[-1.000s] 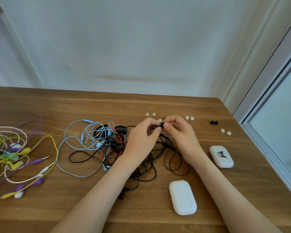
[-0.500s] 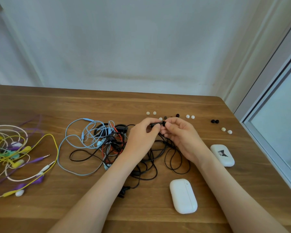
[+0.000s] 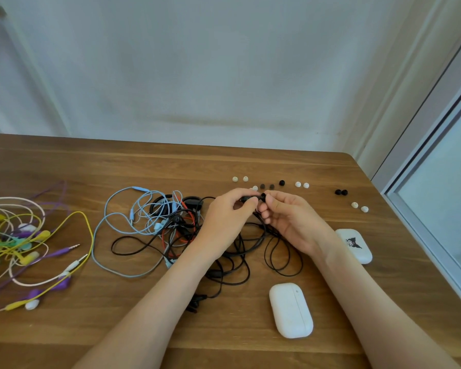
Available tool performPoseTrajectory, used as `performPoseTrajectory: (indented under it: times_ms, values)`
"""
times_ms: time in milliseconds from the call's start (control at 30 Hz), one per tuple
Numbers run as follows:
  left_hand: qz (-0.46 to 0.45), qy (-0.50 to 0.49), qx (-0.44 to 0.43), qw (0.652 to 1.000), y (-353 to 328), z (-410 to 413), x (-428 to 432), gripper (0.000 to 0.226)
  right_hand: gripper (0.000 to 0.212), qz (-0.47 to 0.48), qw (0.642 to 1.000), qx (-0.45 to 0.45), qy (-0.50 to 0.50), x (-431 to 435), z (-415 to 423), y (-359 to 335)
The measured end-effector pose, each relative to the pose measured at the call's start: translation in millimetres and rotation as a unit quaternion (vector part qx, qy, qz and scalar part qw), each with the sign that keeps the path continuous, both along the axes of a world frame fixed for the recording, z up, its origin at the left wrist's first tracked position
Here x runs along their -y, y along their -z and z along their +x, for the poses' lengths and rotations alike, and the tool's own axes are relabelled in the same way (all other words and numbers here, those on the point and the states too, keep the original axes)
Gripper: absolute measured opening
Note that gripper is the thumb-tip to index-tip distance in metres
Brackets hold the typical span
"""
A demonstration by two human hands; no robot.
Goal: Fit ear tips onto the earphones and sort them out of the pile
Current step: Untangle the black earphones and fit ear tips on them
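left hand (image 3: 228, 217) pinches the light earbud (image 3: 246, 199), right hand (image 3: 285, 219) pinches the soft, squashy tip (image 3: 263, 196); best gripped at its rim.

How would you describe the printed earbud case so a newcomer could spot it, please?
Start at the table's right side, by the window. The printed case lies there. Unlike the plain case nearer the person, it bears a black cartoon figure.

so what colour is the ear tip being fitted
Black ear tip, clearest in the head view.
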State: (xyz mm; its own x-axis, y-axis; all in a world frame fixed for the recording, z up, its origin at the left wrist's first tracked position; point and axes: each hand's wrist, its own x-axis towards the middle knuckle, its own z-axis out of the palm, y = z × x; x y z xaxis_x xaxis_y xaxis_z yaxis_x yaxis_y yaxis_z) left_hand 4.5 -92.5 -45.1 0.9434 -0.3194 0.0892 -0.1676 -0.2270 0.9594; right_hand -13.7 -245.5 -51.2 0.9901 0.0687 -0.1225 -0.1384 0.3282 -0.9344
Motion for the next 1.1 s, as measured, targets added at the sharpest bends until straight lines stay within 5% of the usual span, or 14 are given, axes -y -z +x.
performPoseTrajectory:
  times_ms: [1100]
  values:
    - [0.053,-0.029,0.032,0.998,8.0,5.1,-0.4,0.021,0.015,-0.197,0.970,0.108,0.097,-9.3,-4.1,5.5]
